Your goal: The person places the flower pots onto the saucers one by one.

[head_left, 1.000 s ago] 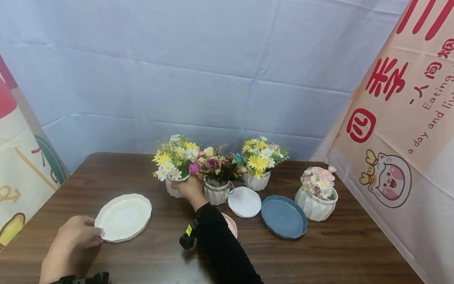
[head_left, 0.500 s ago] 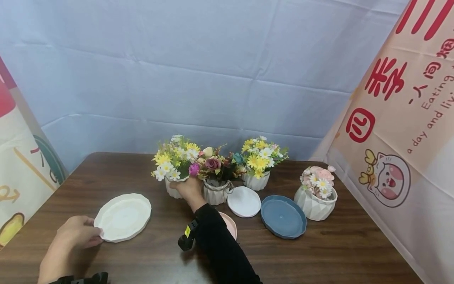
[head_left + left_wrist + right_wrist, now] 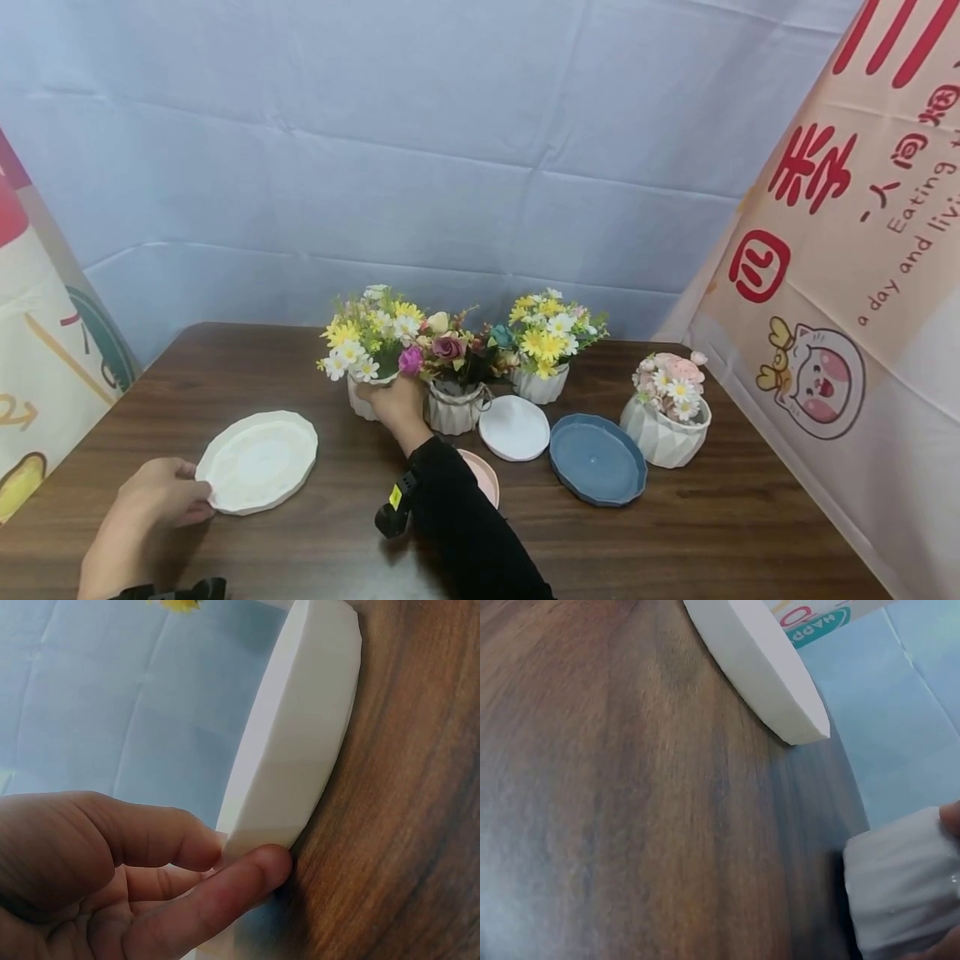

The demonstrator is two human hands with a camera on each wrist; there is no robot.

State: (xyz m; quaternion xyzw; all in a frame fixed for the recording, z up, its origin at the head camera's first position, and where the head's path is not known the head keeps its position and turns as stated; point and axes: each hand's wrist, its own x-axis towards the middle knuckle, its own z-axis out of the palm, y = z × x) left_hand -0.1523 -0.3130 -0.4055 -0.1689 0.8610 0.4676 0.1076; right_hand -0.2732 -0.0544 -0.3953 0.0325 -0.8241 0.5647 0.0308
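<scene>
At the table's left, my left hand [image 3: 161, 496] pinches the near-left rim of a cream many-sided saucer [image 3: 258, 462] between thumb and fingers. The left wrist view shows that saucer's pale side wall [image 3: 292, 742] with the thumb and a finger at its end. My right hand [image 3: 397, 407] grips a white ridged flowerpot [image 3: 360, 398] holding yellow and white daisies [image 3: 367, 333]. In the right wrist view the pot [image 3: 904, 881] stands at the right edge, with only bits of the fingers showing. The hand hides part of the pot in the head view.
Right of the gripped pot stand a pot of purple roses [image 3: 453, 407], another daisy pot [image 3: 542, 383] and a pot with pink flowers [image 3: 666, 432]. A white saucer [image 3: 514, 427], a blue saucer [image 3: 597, 460] and a partly covered pink saucer [image 3: 483, 477] lie before them. Cloth hangs behind.
</scene>
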